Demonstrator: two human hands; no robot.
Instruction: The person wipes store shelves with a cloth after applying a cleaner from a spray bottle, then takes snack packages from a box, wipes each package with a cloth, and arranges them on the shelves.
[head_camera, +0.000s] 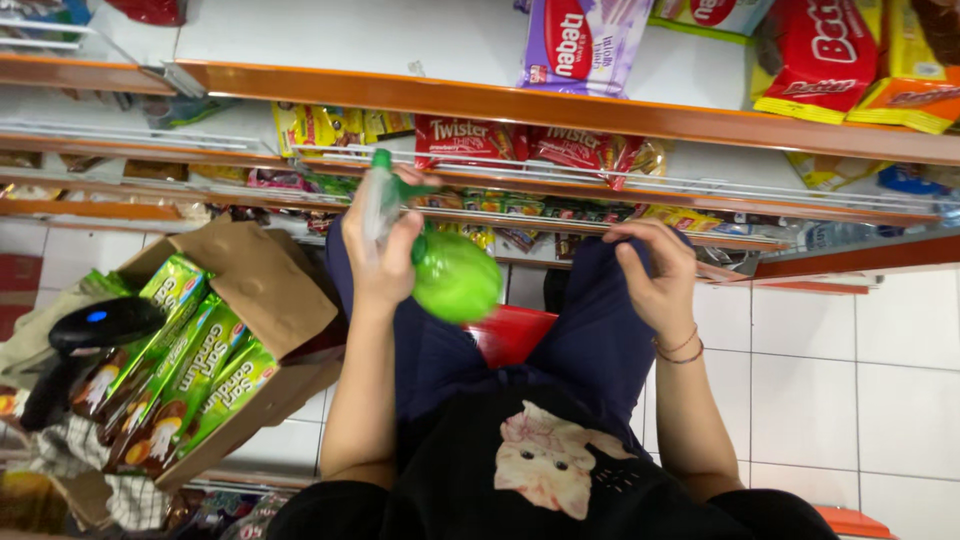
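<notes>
Orange-edged white metal store shelves (470, 98) at far side were partly stocked; open brown cardboard carton (262, 290) at left remained full of green snack packets (190, 370). Left hand (383, 250) was closed around a clear spray bottle with round green base (452, 272), mid-scene above the lap. Right hand (655, 270) gripped only dark trouser cloth on the knee.

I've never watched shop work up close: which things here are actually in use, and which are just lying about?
In use:
left hand gripping a spray bottle
green cloth, against that hand
right hand, resting on the knee

Lying about:
cardboard box of green packets
black scanner
shelf snacks
</notes>
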